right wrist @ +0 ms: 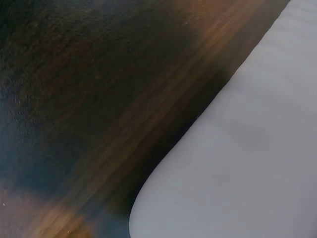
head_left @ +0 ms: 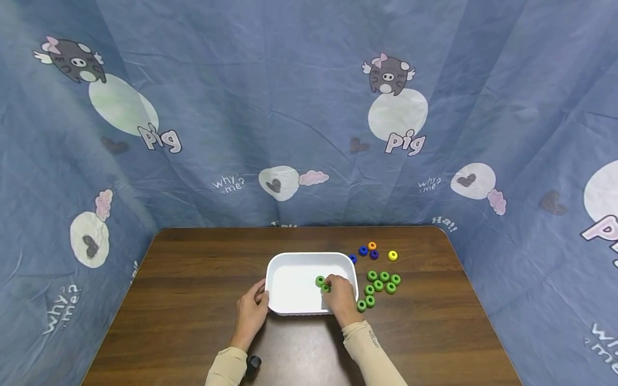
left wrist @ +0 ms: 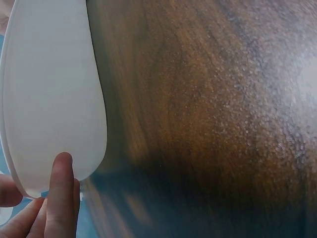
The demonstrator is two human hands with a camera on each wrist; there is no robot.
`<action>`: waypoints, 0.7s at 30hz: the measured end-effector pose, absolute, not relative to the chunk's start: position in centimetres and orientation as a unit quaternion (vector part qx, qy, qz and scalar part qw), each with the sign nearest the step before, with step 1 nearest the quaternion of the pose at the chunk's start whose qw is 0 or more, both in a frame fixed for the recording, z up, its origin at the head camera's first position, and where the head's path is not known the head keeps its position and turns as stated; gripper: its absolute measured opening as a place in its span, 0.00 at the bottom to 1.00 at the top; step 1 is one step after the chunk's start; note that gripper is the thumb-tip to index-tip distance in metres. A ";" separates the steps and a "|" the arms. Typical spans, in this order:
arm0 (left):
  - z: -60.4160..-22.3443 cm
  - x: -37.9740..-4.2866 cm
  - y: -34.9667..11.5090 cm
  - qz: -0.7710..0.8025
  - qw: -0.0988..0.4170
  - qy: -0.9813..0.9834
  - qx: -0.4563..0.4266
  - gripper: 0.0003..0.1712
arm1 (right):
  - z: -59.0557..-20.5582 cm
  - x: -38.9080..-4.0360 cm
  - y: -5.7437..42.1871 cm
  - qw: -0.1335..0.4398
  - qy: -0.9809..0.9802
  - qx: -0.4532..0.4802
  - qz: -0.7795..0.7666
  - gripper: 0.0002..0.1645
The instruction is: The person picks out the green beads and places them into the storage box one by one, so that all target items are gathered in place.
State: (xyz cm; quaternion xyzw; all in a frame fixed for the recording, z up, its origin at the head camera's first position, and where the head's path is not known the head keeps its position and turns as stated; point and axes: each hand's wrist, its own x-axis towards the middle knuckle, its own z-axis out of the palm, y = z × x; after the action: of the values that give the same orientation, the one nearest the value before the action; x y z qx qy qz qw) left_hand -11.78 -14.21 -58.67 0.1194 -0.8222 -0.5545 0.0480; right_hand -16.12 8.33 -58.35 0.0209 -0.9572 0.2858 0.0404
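A shallow white tray (head_left: 294, 289) stands on the wooden table. My left hand (head_left: 252, 308) grips its left end; in the left wrist view the thumb (left wrist: 9, 191) is at the rim and a finger (left wrist: 62, 191) lies along the outer wall. Inside the tray, toward its right side, is a green ring-shaped bead (head_left: 320, 281). Just beside it, my right hand (head_left: 341, 297) pinches another green bead (head_left: 325, 288) between thumb and fingers. The right wrist view shows the tray's outer wall (right wrist: 237, 163) and the table, with the hand out of sight.
Several green beads (head_left: 378, 286) lie to the right of the tray. Behind them are blue beads (head_left: 363, 250), an orange bead (head_left: 372, 246) and a yellow bead (head_left: 392, 255). A blue printed curtain (head_left: 309, 118) surrounds the table (head_left: 183, 279). A black object (head_left: 253, 363) shows by the left wrist.
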 end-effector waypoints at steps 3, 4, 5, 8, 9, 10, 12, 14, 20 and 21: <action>-58.7 -11.7 -14.2 -0.557 0.051 -0.821 0.116 0.23 | -58.4 -16.2 8.3 0.037 -0.958 0.023 0.284 0.10; -58.8 -11.8 -14.2 -0.558 0.051 -0.820 0.116 0.23 | -58.4 -16.2 8.3 0.036 -0.958 0.023 0.283 0.10; -58.8 -11.8 -14.2 -0.558 0.050 -0.820 0.116 0.23 | -58.4 -16.2 8.2 0.035 -0.958 0.023 0.285 0.10; -58.8 -11.8 -14.2 -0.559 0.047 -0.820 0.118 0.23 | -58.3 -16.3 8.1 0.031 -0.957 0.023 0.288 0.10; -58.9 -11.8 -14.2 -0.558 0.045 -0.820 0.119 0.23 | -58.3 -16.3 8.1 0.029 -0.957 0.022 0.289 0.10; -58.9 -11.8 -14.2 -0.557 0.044 -0.821 0.119 0.23 | -58.2 -16.3 8.1 0.028 -0.957 0.021 0.290 0.10; -58.9 -11.8 -14.3 -0.556 0.041 -0.821 0.119 0.23 | -58.1 -16.3 8.1 0.025 -0.956 0.020 0.291 0.10; -58.9 -11.8 -14.3 -0.555 0.039 -0.822 0.119 0.24 | -58.1 -16.3 8.1 0.024 -0.956 0.021 0.290 0.10; -59.0 -11.9 -14.3 -0.552 0.041 -0.824 0.119 0.23 | -57.8 -16.5 8.2 0.034 -0.955 0.033 0.294 0.10; -59.0 -11.9 -14.4 -0.553 0.041 -0.824 0.119 0.23 | -57.8 -16.4 8.2 0.038 -0.953 0.033 0.298 0.10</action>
State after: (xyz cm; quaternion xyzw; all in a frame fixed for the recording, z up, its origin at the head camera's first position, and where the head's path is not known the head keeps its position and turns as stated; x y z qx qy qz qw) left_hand -11.90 -14.38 -58.99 0.1192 -0.8238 -0.5526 0.0415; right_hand -16.43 8.17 -57.75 0.0332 -0.9532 0.2979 0.0381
